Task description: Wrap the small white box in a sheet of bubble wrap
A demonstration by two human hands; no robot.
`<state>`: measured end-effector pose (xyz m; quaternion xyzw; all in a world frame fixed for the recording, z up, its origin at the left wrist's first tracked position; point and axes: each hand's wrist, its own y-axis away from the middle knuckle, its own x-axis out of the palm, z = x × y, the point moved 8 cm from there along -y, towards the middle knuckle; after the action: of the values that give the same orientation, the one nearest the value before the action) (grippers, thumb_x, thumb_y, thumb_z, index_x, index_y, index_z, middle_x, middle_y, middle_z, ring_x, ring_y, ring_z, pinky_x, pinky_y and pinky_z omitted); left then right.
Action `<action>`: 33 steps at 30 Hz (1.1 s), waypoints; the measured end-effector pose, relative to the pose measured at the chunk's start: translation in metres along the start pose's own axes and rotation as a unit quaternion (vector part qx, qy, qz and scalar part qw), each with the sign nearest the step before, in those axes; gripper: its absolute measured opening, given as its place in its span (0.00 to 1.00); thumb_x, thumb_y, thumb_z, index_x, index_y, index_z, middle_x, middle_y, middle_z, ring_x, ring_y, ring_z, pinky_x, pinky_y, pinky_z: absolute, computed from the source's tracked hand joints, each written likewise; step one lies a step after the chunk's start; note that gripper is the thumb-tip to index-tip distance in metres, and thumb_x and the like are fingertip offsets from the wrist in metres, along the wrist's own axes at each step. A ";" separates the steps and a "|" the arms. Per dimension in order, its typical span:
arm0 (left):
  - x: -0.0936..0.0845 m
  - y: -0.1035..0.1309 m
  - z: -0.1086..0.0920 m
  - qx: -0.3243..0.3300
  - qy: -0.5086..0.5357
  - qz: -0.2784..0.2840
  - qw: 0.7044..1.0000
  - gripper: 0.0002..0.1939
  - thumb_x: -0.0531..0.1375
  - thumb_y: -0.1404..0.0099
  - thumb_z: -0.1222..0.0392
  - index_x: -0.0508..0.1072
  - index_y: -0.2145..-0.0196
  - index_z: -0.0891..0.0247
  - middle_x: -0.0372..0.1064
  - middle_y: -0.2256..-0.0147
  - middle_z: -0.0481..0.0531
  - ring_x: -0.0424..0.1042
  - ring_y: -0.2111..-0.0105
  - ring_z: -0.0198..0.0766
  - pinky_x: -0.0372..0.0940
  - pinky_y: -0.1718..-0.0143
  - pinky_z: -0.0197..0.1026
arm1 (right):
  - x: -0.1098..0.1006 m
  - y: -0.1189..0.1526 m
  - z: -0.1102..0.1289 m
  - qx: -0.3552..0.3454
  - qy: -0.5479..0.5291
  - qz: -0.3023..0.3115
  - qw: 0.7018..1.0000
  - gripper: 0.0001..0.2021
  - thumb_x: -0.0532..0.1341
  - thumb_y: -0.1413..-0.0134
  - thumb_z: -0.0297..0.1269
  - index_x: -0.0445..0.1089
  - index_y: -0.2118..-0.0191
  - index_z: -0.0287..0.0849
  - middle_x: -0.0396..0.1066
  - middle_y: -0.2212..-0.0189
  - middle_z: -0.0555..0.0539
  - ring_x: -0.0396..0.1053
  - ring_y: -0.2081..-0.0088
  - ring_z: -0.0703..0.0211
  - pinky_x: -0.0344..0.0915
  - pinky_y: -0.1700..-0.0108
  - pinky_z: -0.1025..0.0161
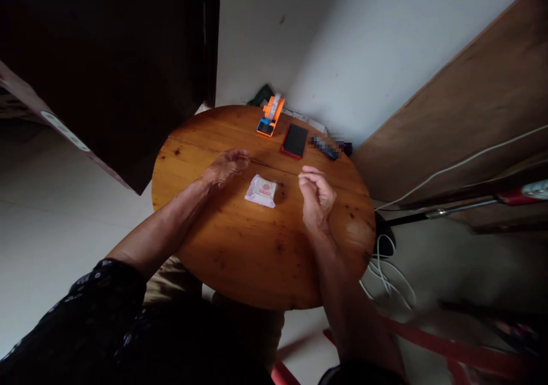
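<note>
A small white-and-lilac wrapped packet with red print [262, 191] lies flat on the round wooden table [252, 259], between my two hands. Just left of the packet and beyond it, my left hand [226, 168] hovers over the tabletop. Its fingers are loosely bent, with the thumb apart from them, and I see nothing in it. To the right of the packet is my right hand [317, 197], its fingers curled in and the thumb close against their tips. No object shows in that hand. Neither hand touches the packet.
Toward the far edge stand an orange stand or dispenser [270, 115], a dark phone-like slab with a red edge [295, 140] and a black, partly blurred object [325, 147]. A white wall rises behind. White cable [385, 276] loops on the floor at right, near a red frame [454, 342].
</note>
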<state>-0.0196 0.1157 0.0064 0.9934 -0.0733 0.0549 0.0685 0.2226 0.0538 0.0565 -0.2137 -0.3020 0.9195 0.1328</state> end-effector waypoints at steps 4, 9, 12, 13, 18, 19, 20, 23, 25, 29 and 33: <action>0.009 0.002 0.003 -0.012 -0.024 0.042 0.999 0.19 0.64 0.48 0.63 0.71 0.56 0.65 0.70 0.62 0.52 0.68 0.64 0.35 0.60 0.63 0.36 | 0.008 0.003 0.003 0.003 0.002 0.036 0.999 0.06 0.62 0.41 0.40 0.74 0.62 0.45 0.74 0.50 0.43 0.72 0.48 0.48 0.70 0.50 0.48; 0.014 0.005 0.003 -0.015 -0.057 0.051 0.997 0.19 0.64 0.46 0.64 0.72 0.55 0.65 0.71 0.62 0.51 0.68 0.64 0.35 0.60 0.63 0.37 | 0.012 0.004 0.012 -0.004 0.012 0.072 0.997 0.08 0.62 0.42 0.39 0.74 0.58 0.46 0.74 0.48 0.43 0.71 0.46 0.48 0.69 0.49 0.49; 0.013 0.006 0.001 -0.008 -0.061 0.055 0.997 0.20 0.64 0.46 0.63 0.73 0.54 0.65 0.71 0.63 0.50 0.68 0.64 0.35 0.60 0.63 0.37 | 0.020 0.006 0.015 -0.023 0.015 0.118 0.993 0.14 0.63 0.44 0.38 0.72 0.52 0.47 0.72 0.45 0.42 0.70 0.44 0.47 0.69 0.46 0.48; 0.013 0.006 0.001 -0.006 -0.061 0.058 0.996 0.21 0.64 0.46 0.63 0.73 0.53 0.66 0.71 0.63 0.50 0.68 0.64 0.35 0.60 0.63 0.37 | 0.024 0.008 0.016 -0.030 0.018 0.132 0.991 0.16 0.64 0.45 0.38 0.71 0.50 0.47 0.72 0.44 0.42 0.70 0.43 0.47 0.68 0.45 0.47; 0.018 0.007 0.002 -0.002 -0.038 0.077 0.996 0.21 0.65 0.46 0.65 0.73 0.53 0.66 0.71 0.63 0.49 0.69 0.64 0.34 0.62 0.56 0.40 | 0.037 0.012 0.017 -0.039 0.027 0.163 0.986 0.19 0.63 0.46 0.38 0.70 0.47 0.48 0.71 0.42 0.42 0.69 0.42 0.46 0.67 0.43 0.45; 0.019 0.008 0.002 -0.002 -0.033 0.082 0.996 0.21 0.65 0.46 0.65 0.73 0.53 0.66 0.72 0.62 0.49 0.70 0.63 0.35 0.62 0.55 0.40 | 0.038 0.012 0.017 -0.040 0.028 0.163 0.985 0.18 0.63 0.45 0.38 0.71 0.47 0.48 0.71 0.43 0.42 0.69 0.42 0.46 0.67 0.43 0.45; 0.021 0.008 0.003 -0.002 -0.029 0.088 0.996 0.21 0.65 0.46 0.66 0.73 0.53 0.66 0.72 0.62 0.50 0.70 0.62 0.35 0.63 0.54 0.41 | 0.039 0.012 0.018 -0.042 0.029 0.162 0.985 0.17 0.63 0.44 0.38 0.71 0.48 0.48 0.71 0.43 0.42 0.69 0.42 0.47 0.67 0.43 0.45; 0.028 0.010 0.006 -0.002 -0.012 0.109 0.994 0.20 0.66 0.46 0.67 0.72 0.53 0.66 0.72 0.62 0.51 0.71 0.63 0.36 0.64 0.56 0.41 | 0.042 0.012 0.022 -0.061 0.032 0.165 0.984 0.14 0.62 0.42 0.39 0.73 0.50 0.48 0.71 0.44 0.42 0.70 0.43 0.48 0.67 0.42 0.46; 0.032 0.010 0.008 -0.001 -0.006 0.124 0.992 0.21 0.67 0.46 0.67 0.72 0.53 0.67 0.71 0.63 0.51 0.70 0.64 0.35 0.64 0.58 0.40 | 0.043 0.013 0.025 -0.076 0.034 0.170 0.982 0.12 0.62 0.42 0.39 0.74 0.52 0.48 0.72 0.45 0.42 0.70 0.43 0.48 0.67 0.41 0.46; 0.034 0.009 0.012 0.002 -0.020 0.135 0.991 0.21 0.68 0.46 0.67 0.72 0.54 0.67 0.70 0.65 0.49 0.68 0.66 0.34 0.62 0.61 0.39 | 0.047 0.018 0.030 -0.111 0.077 0.172 0.976 0.08 0.61 0.41 0.39 0.76 0.58 0.47 0.73 0.46 0.43 0.71 0.45 0.48 0.67 0.43 0.46; 0.034 0.008 0.012 0.011 -0.018 0.140 0.990 0.22 0.70 0.47 0.65 0.72 0.54 0.67 0.68 0.65 0.49 0.67 0.67 0.34 0.61 0.62 0.39 | 0.053 0.025 0.040 -0.176 0.162 0.180 0.954 0.07 0.62 0.43 0.37 0.77 0.60 0.49 0.74 0.47 0.45 0.72 0.51 0.46 0.65 0.47 0.44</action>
<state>0.0137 0.1015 -0.0007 0.9750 -0.2122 0.0466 0.0476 0.1544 0.0346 0.0538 -0.4309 -0.3902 0.8132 -0.0270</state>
